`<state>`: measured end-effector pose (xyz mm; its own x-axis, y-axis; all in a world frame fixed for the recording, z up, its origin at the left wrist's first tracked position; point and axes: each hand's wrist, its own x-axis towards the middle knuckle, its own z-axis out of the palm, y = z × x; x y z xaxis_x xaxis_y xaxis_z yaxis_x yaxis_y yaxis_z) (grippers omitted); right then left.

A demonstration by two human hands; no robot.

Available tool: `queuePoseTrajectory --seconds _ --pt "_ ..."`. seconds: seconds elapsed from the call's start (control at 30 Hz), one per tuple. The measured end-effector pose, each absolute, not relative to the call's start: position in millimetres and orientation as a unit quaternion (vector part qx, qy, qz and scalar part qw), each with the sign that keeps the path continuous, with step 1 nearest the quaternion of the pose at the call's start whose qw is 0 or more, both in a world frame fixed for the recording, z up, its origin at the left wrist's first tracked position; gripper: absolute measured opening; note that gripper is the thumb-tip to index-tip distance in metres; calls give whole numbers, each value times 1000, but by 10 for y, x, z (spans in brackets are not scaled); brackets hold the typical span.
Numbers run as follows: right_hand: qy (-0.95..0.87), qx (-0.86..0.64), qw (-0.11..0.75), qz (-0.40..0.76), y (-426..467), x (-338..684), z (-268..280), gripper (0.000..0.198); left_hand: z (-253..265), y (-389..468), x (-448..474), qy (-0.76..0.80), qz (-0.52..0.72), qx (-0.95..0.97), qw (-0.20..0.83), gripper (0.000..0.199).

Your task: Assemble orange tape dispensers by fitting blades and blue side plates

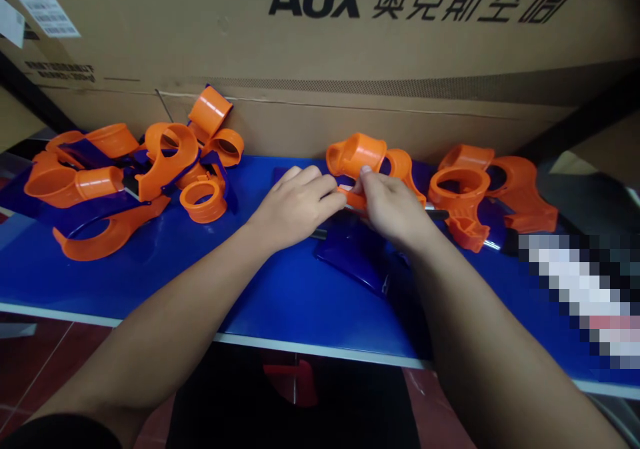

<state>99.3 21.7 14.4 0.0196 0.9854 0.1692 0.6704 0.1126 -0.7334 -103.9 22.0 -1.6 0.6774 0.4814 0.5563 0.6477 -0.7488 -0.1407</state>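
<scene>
My left hand (300, 205) and my right hand (393, 209) are close together over the blue shelf top. Between them is an orange and blue tape dispenser (356, 199), its orange edge showing between my fingers. The left fingers curl over its left side, while the right thumb and fingers pinch its right side. Much of it is hidden under my hands. Just below lies a glossy dark blue panel (353, 262), and I cannot tell whether it belongs to the same dispenser. Orange tape dispenser rings (369, 154) stand right behind my hands.
More orange and blue tape dispensers lie heaped at the left (103, 182) and at the right (460, 185). A large cardboard box (320, 55) walls off the back of the blue table (280, 295). A pixelated patch covers the far right. A red object (305, 382) shows below the front edge.
</scene>
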Motion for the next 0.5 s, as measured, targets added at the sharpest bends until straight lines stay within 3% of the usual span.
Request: queuePoseTrajectory --seconds 0.3,0.5 --pt "-652 -675 301 167 220 1141 253 57 71 323 -1224 -345 -253 -890 155 32" --pt "-701 -660 260 71 229 1381 320 48 68 444 -1396 -439 -289 -846 92 23"
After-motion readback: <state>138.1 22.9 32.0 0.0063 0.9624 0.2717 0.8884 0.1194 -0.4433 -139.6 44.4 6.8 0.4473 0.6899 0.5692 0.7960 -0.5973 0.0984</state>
